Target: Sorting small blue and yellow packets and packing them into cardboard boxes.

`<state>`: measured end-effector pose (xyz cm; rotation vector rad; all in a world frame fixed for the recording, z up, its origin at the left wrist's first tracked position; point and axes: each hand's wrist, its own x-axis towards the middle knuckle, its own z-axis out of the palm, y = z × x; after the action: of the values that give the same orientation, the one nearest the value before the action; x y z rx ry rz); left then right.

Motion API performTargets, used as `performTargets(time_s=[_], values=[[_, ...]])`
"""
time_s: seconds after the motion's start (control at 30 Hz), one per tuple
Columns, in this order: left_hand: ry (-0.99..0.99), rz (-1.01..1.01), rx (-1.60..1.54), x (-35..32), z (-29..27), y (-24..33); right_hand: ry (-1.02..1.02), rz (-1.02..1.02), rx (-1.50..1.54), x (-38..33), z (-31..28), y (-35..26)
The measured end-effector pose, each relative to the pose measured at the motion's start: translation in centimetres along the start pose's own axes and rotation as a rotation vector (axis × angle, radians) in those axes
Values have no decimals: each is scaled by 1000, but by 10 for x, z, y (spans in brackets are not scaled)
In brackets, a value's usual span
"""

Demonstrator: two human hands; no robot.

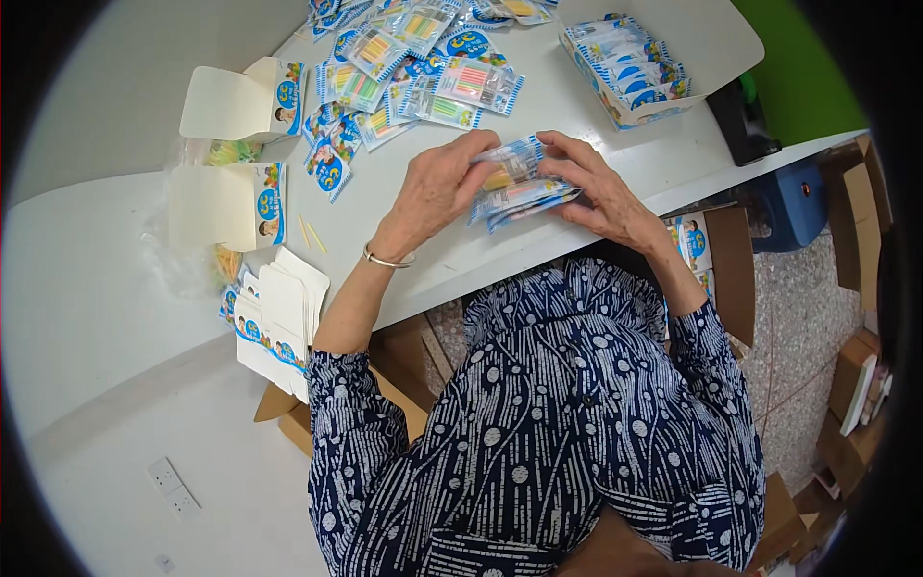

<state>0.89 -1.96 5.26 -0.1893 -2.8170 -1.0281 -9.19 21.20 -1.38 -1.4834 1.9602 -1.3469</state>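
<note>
Near the table's front edge, a small bunch of blue-and-clear packets (519,181) is held between both hands. Yellow sticks show through the top one. My left hand (440,185), with a silver bangle at the wrist, grips the bunch from the left, thumb along its side. From the right, my right hand (598,197) closes on the packets with bent fingers. Just beyond the hands lies a loose pile of similar packets (471,82) with pink, green, yellow and orange sticks. An open white-and-blue box (588,85) at the far right holds a row of upright packets.
Two open white cartons (221,104) stand at the left, with flat printed cartons (281,300) nearer. Thin yellow sticks (312,234) lie loose between. A black object (742,120) sits at the right edge. Below are a blue plastic piece (796,204) and cardboard boxes (728,269).
</note>
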Motion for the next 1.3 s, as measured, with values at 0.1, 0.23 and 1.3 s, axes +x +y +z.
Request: performTargets(time_s=[0.1, 0.23, 1.3], values=[[-5, -20, -49, -2, 1, 2, 48, -4, 14, -1, 2, 3], [-99, -129, -171, -3, 0, 3, 100, 46, 109, -1, 2, 4], [280, -268, -766, -29, 45, 8, 8, 247, 103, 1, 1, -1]])
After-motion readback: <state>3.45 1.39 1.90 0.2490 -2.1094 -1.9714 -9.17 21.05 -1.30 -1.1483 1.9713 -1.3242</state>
